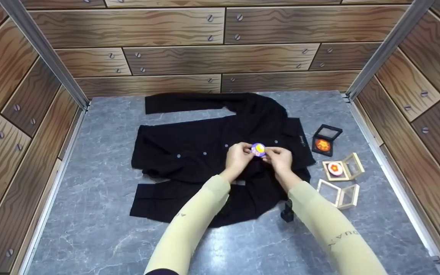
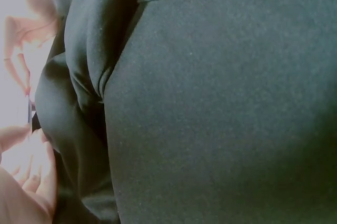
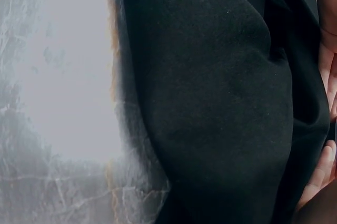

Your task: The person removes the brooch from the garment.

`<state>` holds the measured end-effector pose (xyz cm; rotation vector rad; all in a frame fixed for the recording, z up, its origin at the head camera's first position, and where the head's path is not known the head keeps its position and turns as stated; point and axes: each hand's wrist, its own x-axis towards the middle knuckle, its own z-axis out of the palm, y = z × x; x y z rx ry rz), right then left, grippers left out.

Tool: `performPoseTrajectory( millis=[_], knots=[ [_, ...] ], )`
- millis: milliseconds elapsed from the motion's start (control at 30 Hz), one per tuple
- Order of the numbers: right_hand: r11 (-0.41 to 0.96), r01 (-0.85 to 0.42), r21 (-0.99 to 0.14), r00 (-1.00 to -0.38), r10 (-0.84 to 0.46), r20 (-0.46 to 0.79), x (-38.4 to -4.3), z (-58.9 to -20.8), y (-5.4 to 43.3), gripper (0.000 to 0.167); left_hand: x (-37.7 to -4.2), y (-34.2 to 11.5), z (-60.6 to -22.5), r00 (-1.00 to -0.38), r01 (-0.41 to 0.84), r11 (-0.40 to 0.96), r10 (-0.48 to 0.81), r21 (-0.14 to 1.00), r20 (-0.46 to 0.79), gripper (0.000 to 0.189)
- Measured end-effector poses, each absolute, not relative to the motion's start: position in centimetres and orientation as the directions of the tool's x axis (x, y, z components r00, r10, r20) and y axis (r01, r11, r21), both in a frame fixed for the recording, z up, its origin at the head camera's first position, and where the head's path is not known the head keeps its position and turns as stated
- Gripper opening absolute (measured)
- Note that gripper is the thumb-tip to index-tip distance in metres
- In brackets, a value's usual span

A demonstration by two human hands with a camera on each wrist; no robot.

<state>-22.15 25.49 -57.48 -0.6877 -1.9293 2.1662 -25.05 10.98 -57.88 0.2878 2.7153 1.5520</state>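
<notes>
Both hands meet over a black button-up shirt [image 1: 189,133] laid flat in the head view. Between them is a small round badge [image 1: 258,149] with a purple rim and a yellow patch. My left hand [image 1: 238,156] pinches its left edge between thumb and fingers. On the opposite edge, my right hand [image 1: 280,157] pinches it as well. In the left wrist view the badge [image 2: 29,109] shows edge-on as a thin disc between the fingertips, washed out by light. Dark cloth fills most of both wrist views, with fingers at the side edge.
Right of the shirt stand an open black case [image 1: 323,151] with an orange round piece, an open wooden case [image 1: 336,177] with a red-and-white one, and another open pale frame case [image 1: 338,206]. A small black object [image 1: 287,214] sits by the right forearm. Wood-patterned walls [image 1: 128,26] enclose the grey floor [image 1: 101,191].
</notes>
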Motion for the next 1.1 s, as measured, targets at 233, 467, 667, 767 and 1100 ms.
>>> performPoseTrajectory(
  millis=[233,467,667,767,1100],
  knots=[
    [-0.151,0.183,-0.971,-0.884,0.408,-0.230,-22.0,-57.1,25.4,0.020,-25.1,10.9,-57.7,-0.982,0.161,0.480,0.161,0.862,0.093,0.024],
    [-0.140,0.174,-0.975,-0.882,0.419,-0.217,-22.0,-56.8,25.5,0.021,-25.1,10.7,-57.3,-0.979,0.176,0.483,0.172,0.858,0.104,0.025],
    [-0.139,0.171,-0.975,-0.887,0.410,-0.214,-22.0,-56.4,25.6,0.018,-25.1,10.7,-57.1,-0.978,0.181,0.470,0.181,0.864,0.107,0.024],
    [-0.138,0.180,-0.974,-0.889,0.402,-0.221,-21.9,-56.1,25.7,0.018,-25.1,10.7,-56.9,-0.977,0.182,0.463,0.188,0.868,0.105,0.024],
    [-0.077,0.146,-0.986,-0.897,0.410,-0.165,-22.1,-55.6,25.8,0.016,-25.5,10.8,-56.1,-0.975,0.190,0.461,0.191,0.867,0.112,0.027]
  ],
)
